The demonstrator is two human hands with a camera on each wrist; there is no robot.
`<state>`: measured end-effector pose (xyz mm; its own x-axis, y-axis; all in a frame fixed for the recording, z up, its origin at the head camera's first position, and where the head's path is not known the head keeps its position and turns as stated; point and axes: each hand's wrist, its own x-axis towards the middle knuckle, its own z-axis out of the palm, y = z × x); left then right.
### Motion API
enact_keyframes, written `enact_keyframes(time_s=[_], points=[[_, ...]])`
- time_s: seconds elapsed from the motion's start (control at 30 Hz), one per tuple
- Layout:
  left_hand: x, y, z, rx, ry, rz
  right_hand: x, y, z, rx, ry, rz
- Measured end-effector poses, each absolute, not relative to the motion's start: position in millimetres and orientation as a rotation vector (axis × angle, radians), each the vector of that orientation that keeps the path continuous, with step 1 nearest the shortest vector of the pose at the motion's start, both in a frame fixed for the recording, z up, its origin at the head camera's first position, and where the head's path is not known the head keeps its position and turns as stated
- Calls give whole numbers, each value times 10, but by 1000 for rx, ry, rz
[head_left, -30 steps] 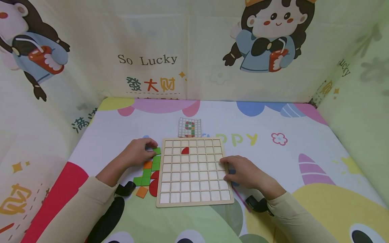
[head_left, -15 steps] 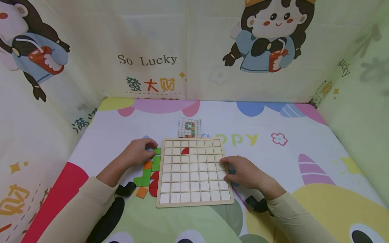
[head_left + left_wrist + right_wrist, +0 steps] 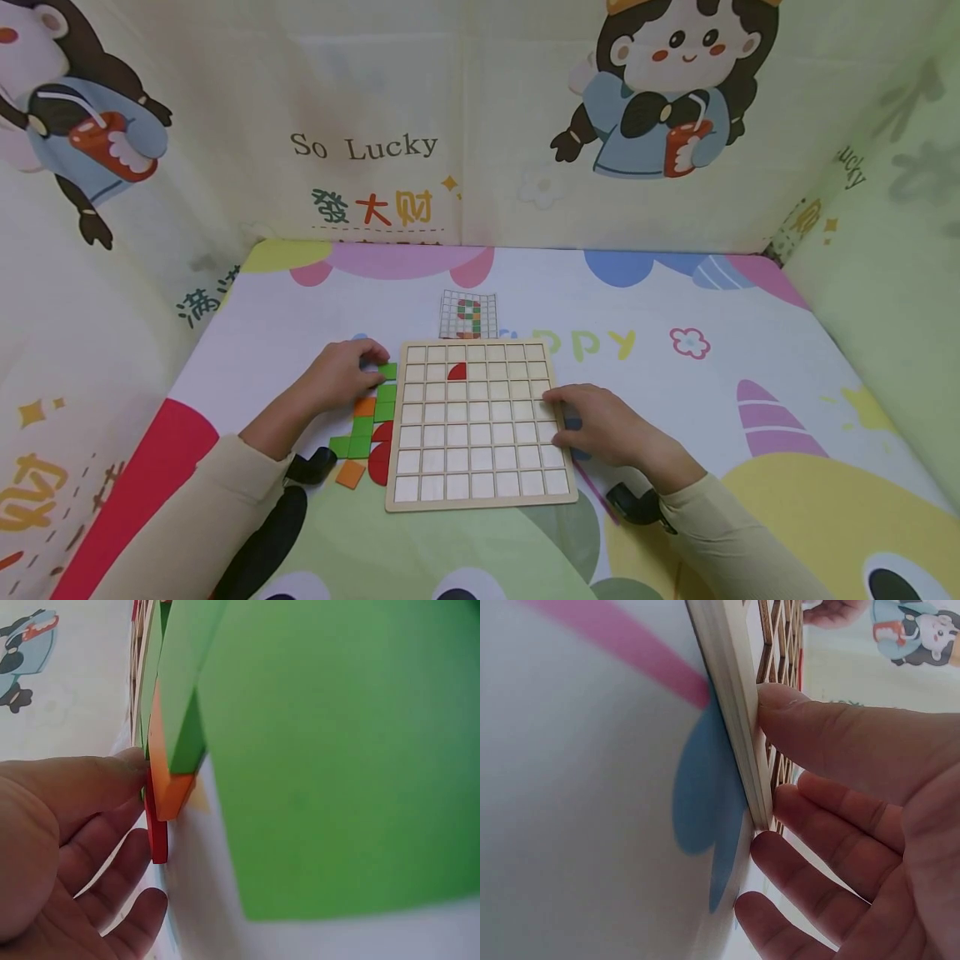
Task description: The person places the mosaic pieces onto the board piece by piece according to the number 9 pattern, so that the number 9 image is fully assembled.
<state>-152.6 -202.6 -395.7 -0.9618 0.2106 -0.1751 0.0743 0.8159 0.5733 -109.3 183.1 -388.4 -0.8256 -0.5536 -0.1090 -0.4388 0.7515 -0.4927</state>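
While your right hand (image 3: 602, 423) rests spread on the grid board (image 3: 481, 436), your left hand (image 3: 341, 377), pinch indeterminable, is at the green tile (image 3: 387, 372) beside that board, where dragging may jostle neighbouring tiles (image 3: 385, 412).

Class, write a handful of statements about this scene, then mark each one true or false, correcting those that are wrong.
1. A pattern card lies beyond the far edge of the wooden board. True.

2. The right hand touches the left edge of the wooden board. False: it touches the right edge.

3. The left hand is at the farthest green square, beside the wooden board. True.

4. The loose pieces left of the wooden board are all blue. False: they are green, orange and red.

5. The red quarter piece on the wooden board sits in the row nearest the person. False: it sits in the second row from the far edge.
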Motion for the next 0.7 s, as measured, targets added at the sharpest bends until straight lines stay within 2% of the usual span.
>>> enact_keyframes(time_s=[0.7], points=[[-1532,-2017,-3875,283,2789,804,-1084,1843,-3875,-758,2686,-696]])
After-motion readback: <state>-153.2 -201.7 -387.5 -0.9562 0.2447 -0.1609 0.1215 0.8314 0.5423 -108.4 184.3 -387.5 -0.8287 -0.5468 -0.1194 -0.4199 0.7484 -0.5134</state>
